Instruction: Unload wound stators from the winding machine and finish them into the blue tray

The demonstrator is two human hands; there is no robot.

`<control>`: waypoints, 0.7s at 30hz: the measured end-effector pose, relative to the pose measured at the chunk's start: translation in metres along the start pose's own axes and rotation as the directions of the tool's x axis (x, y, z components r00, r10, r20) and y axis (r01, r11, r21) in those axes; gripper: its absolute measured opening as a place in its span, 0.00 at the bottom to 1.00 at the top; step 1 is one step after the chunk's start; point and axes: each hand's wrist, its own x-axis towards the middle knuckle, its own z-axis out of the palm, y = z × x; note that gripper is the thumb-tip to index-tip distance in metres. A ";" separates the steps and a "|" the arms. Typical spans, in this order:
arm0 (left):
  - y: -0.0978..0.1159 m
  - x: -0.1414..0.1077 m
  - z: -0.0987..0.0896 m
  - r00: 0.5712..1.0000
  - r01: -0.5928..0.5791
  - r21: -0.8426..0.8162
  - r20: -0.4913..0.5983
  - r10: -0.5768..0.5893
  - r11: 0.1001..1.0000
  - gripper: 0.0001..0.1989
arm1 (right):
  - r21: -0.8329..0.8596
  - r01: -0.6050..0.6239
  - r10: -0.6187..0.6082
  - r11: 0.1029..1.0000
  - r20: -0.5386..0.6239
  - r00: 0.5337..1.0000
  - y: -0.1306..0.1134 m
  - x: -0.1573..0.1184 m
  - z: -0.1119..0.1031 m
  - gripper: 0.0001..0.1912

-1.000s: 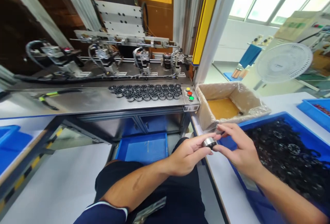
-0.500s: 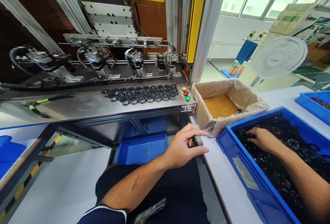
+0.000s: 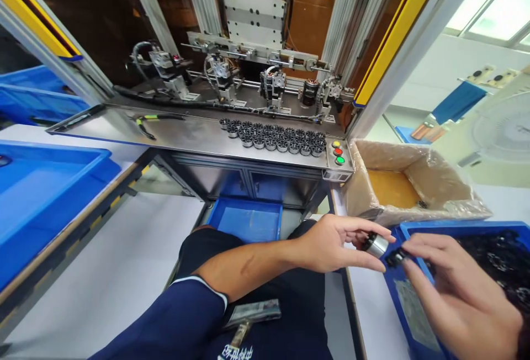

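My left hand [image 3: 327, 244] grips a short silver metal ring [image 3: 377, 246] between thumb and fingers, with dark parts showing at its near end. Close to the ring's open end, my right hand [image 3: 459, 285] pinches a small black slotted part [image 3: 396, 257]. A narrow gap seems to separate the two pieces. Below and behind my right hand stands a blue bin [image 3: 416, 229] holding many black plastic parts [image 3: 499, 258]. Rows of black-and-silver ring parts [image 3: 281, 138] sit on the machine's metal ledge [image 3: 199, 133].
A plastic-lined carton [image 3: 364, 183] stands beside the yellow, red and green buttons [image 3: 338, 152]. Green-handled pliers [image 3: 144, 126] lie on the ledge. Blue trays are at left [image 3: 49, 183] and under the machine [image 3: 246, 222]. A white fan [image 3: 503, 128] stands at right.
My right hand has come up out of the blue bin with a black part and moved left to the ring. My left hand has shifted right with the ring. The view has turned left.
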 end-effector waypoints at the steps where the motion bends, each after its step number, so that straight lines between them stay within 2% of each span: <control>1: -0.001 -0.001 0.002 1.000 0.030 -0.062 0.003 -0.030 0.998 0.39 | 0.046 0.014 -0.015 0.999 0.010 1.000 -0.007 0.000 0.008 0.11; 4: -0.006 -0.005 0.006 0.998 0.070 -0.148 0.016 -0.068 0.987 0.41 | 0.102 0.012 -0.010 0.995 -0.022 1.000 -0.010 -0.001 0.021 0.14; 8: -0.012 -0.007 0.007 1.000 0.019 -0.137 -0.011 -0.020 0.990 0.39 | 0.058 0.048 -0.044 0.997 -0.069 0.997 -0.008 -0.005 0.020 0.15; 13: -0.012 -0.009 0.005 0.999 -0.010 -0.075 -0.050 0.006 0.997 0.41 | 0.036 0.151 -0.153 0.988 0.037 0.988 -0.007 -0.006 0.014 0.21; 18: -0.010 -0.011 0.002 0.999 0.031 -0.084 -0.031 -0.034 0.996 0.39 | -0.112 0.289 -0.288 0.951 0.023 0.957 -0.006 -0.003 0.016 0.22; 21: -0.010 -0.011 0.003 0.998 0.049 -0.133 -0.019 -0.052 0.990 0.39 | -0.161 0.297 -0.295 0.941 0.037 0.955 -0.006 -0.002 0.015 0.21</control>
